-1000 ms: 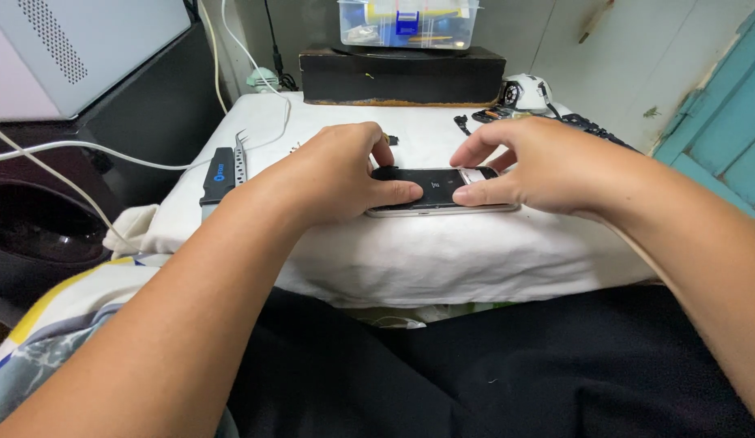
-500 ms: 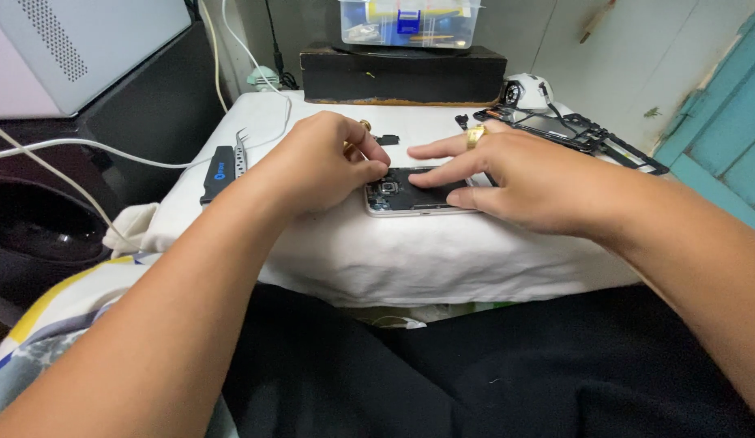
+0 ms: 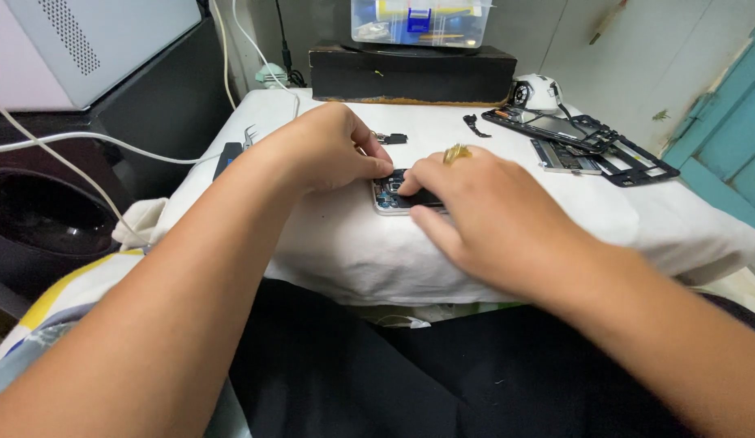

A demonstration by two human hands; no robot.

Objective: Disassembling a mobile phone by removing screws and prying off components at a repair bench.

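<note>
Hands (image 3: 410, 178) arched, fingertips pressing opened phone (image 3: 391, 195).

Both forearms are bare to the near edge of the picture, with no sleeve, watch or band showing on either wrist. The right hand (image 3: 491, 219) wears a gold ring (image 3: 456, 152) with a raised, ornate top, on what seems to be the middle finger, though the angle makes that hard to tell. The left hand (image 3: 333, 150) carries no ring on the fingers that show. The lap is covered in plain black cloth (image 3: 353, 373), loosely creased, most likely trousers or shorts.
</note>
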